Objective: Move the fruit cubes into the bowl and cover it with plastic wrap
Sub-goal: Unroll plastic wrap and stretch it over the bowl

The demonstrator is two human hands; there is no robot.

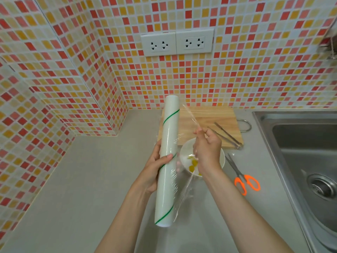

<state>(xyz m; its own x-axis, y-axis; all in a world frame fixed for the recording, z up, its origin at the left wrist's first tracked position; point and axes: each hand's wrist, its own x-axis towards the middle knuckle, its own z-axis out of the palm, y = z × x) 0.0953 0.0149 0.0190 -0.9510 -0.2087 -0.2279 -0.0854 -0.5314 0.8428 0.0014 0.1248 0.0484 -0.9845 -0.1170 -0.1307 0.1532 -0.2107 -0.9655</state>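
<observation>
- Roll [166, 161] stands nearly upright at frame centre, left hand [155, 167] fingers closed around it.
- Right hand [207, 148] pinches the film [189, 121] above the bowl [186, 152].
- Grey surface [82, 179], mosaic tile walls.

We see two bare forearms without sleeves, watch or bracelets; the left hand [156, 167] and right hand [207, 150] carry no rings or gloves

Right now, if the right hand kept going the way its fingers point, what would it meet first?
Probably the cutting board, just left of the tongs. The right hand pinches plastic film above the bowl, fingers aimed toward the wall; depth is unclear.
</observation>
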